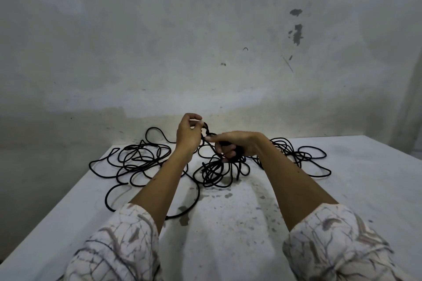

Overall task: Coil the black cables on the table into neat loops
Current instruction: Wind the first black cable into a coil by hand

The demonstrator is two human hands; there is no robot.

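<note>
Left hand (pixel 189 135): raised above the table, fingertips pinched on a strand of black cable.
Right hand (pixel 237 145): just beside the left, fingers curled around a gathered bundle of cable (pixel 215 171) whose loops hang down to the table.
Loose cables (pixel 139 159): sprawled in tangles on the far part of the white table (pixel 228 246), left and right of the hands.
Sleeves (pixel 116 246): pale and patterned, pushed up the forearms.
Wall (pixel 159 41): stained, grey-white, behind the table.

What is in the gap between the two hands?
In the head view, a short stretch of thin black cable runs from the left hand to the right hand, lifted above the white table.
</note>
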